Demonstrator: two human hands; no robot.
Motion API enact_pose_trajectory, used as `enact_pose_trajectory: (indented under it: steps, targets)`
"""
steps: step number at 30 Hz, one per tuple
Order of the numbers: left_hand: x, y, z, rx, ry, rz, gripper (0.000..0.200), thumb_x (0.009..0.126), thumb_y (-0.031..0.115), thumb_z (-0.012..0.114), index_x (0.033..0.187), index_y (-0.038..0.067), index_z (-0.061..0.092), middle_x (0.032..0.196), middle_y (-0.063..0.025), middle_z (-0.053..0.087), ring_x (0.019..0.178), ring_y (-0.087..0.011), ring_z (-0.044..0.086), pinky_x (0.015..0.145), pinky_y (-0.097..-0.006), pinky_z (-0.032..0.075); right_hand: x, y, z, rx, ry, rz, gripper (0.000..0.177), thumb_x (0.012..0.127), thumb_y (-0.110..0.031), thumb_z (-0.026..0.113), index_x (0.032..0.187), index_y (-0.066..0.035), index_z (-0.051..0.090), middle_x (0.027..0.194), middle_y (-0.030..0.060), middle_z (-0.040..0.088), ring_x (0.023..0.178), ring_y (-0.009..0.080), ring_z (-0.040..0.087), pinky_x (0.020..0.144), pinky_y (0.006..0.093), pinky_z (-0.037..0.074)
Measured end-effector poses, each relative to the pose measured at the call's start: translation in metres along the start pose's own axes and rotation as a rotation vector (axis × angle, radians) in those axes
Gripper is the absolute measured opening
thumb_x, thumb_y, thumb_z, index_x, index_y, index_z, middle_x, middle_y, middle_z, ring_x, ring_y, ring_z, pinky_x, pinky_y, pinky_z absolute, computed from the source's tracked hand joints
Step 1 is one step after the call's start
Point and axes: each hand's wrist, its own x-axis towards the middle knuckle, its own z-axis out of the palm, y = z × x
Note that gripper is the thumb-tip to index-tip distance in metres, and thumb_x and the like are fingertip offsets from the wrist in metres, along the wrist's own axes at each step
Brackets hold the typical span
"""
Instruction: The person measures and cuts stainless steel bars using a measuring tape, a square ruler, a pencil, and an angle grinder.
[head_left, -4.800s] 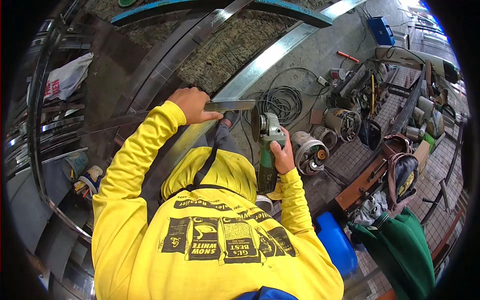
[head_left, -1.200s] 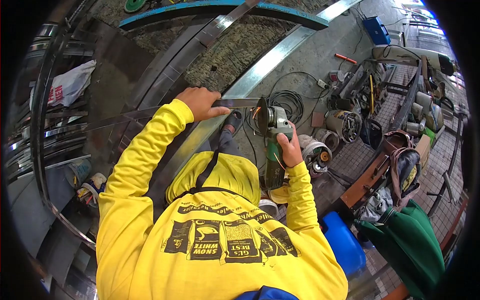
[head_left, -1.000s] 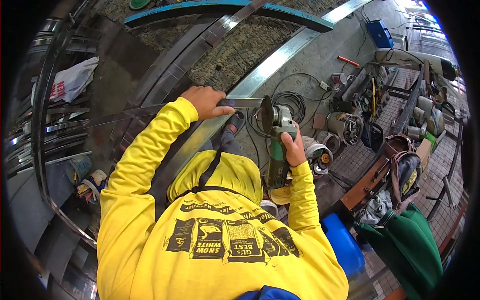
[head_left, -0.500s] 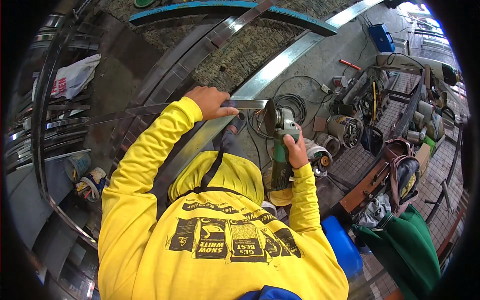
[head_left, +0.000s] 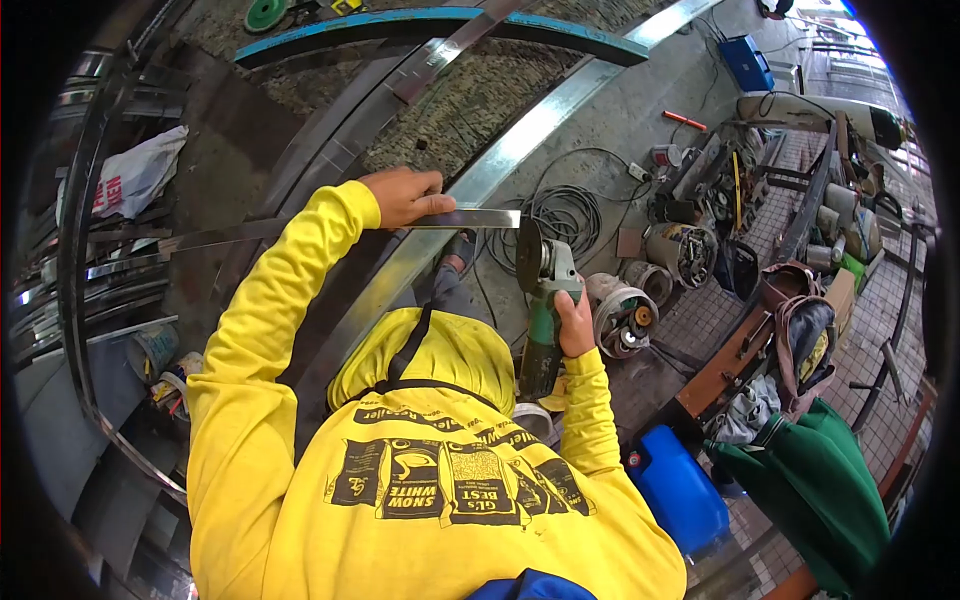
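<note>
My left hand [head_left: 408,197] is closed on a long thin metal bar [head_left: 485,218], which lies across a wide shiny metal beam [head_left: 540,135]. The bar's free end points right. My right hand [head_left: 574,322] is wrapped round a green angle grinder [head_left: 543,335], held upright below and right of the bar's end. Its dark disc [head_left: 530,254] stands just beside that end, with a small gap visible. No sparks show at the disc.
A coiled black cable [head_left: 565,215] lies on the floor beyond the grinder. Buckets [head_left: 625,318], a blue container [head_left: 683,490] and a green cloth [head_left: 800,480] are at the right. A blue bar [head_left: 350,32] lies across the top. Metal lengths [head_left: 50,275] are stacked at left.
The view has shifted slightly. The small sparks at the disc are gone, and the disc has moved from against the bar's end to a little lower beside it.
</note>
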Motion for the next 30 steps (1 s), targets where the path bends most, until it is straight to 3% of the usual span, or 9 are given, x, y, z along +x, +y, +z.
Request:
enact_pose_trajectory:
  steps: [5,7,15,19,20,22,24,26,30]
  targets:
    - [-0.018,0.008,0.014,0.326,0.069,-0.006,0.085,0.086,0.081,0.058,0.121,0.004,0.062,0.092,-0.0247,0.073,0.097,-0.0444,0.071,0.087,-0.0526,0.055,0.005,0.007,0.001,-0.040,0.001,-0.002,0.080,0.093,-0.052,0.072,0.146,-0.002,0.040,0.116,0.0091,0.064,0.092,0.0168,0.064,0.078,0.0317,0.056]
    - [-0.019,0.012,0.016,0.353,0.066,-0.031,0.080,0.086,0.078,0.061,0.118,0.005,0.064,0.090,-0.0234,0.073,0.093,-0.0442,0.071,0.084,-0.0536,0.055,0.006,0.012,-0.002,-0.073,-0.003,0.003,0.081,0.094,-0.053,0.072,0.148,-0.002,0.039,0.120,0.0085,0.063,0.100,0.0149,0.061,0.087,0.0300,0.052]
    - [-0.014,0.009,0.019,0.359,0.080,-0.011,0.076,0.089,0.077,0.057,0.116,0.007,0.070,0.087,-0.0211,0.073,0.089,-0.0418,0.072,0.080,-0.0539,0.056,0.008,0.005,0.003,-0.134,-0.028,-0.005,0.080,0.095,-0.053,0.071,0.147,-0.001,0.040,0.121,0.0079,0.063,0.105,0.0159,0.059,0.094,0.0307,0.049]
    - [-0.018,0.003,0.025,0.386,0.148,0.004,0.074,0.084,0.077,0.062,0.115,0.010,0.071,0.092,-0.0201,0.074,0.089,-0.0422,0.072,0.081,-0.0534,0.057,0.002,0.011,-0.019,-0.110,-0.106,-0.041,0.082,0.089,-0.041,0.079,0.151,-0.003,0.040,0.125,0.0073,0.061,0.105,0.0177,0.060,0.096,0.0308,0.048]
    - [-0.028,0.004,0.026,0.423,0.177,-0.010,0.074,0.082,0.077,0.064,0.112,0.010,0.072,0.094,-0.0200,0.075,0.089,-0.0421,0.072,0.081,-0.0532,0.057,-0.003,0.012,-0.030,-0.142,-0.104,-0.053,0.081,0.086,-0.031,0.079,0.152,-0.004,0.040,0.128,0.0076,0.061,0.106,0.0201,0.062,0.094,0.0333,0.051]
    - [-0.054,-0.008,0.029,0.430,0.218,-0.112,0.071,0.079,0.078,0.067,0.107,0.013,0.074,0.097,-0.0186,0.075,0.090,-0.0415,0.072,0.082,-0.0530,0.057,-0.028,0.001,-0.045,-0.019,-0.087,0.051,0.068,0.086,-0.020,0.071,0.146,0.000,0.046,0.124,0.0123,0.064,0.103,0.0250,0.067,0.087,0.0385,0.057]
    - [-0.087,-0.027,0.027,0.395,0.226,-0.236,0.070,0.078,0.078,0.068,0.104,0.013,0.074,0.096,-0.0176,0.075,0.090,-0.0413,0.073,0.082,-0.0533,0.056,-0.043,-0.017,-0.047,0.151,-0.135,0.038,0.064,0.086,-0.028,0.069,0.140,0.002,0.052,0.120,0.0191,0.068,0.096,0.0321,0.070,0.085,0.0451,0.059]
    - [-0.120,-0.036,0.036,0.381,0.271,-0.193,0.069,0.078,0.077,0.068,0.101,0.012,0.074,0.091,-0.0185,0.074,0.090,-0.0419,0.072,0.082,-0.0534,0.056,-0.032,-0.006,-0.074,0.298,-0.337,-0.005,0.066,0.085,-0.031,0.069,0.141,0.002,0.052,0.127,0.0214,0.066,0.106,0.0351,0.067,0.085,0.0488,0.059]
    - [-0.199,0.019,0.036,0.237,0.412,-0.308,0.064,0.081,0.070,0.072,0.106,0.011,0.070,0.091,-0.0194,0.074,0.090,-0.0433,0.072,0.082,-0.0545,0.056,0.004,-0.008,-0.072,0.615,-0.618,-0.107,0.063,0.093,-0.034,0.065,0.144,-0.001,0.047,0.135,0.0176,0.056,0.114,0.0315,0.059,0.084,0.0476,0.056]
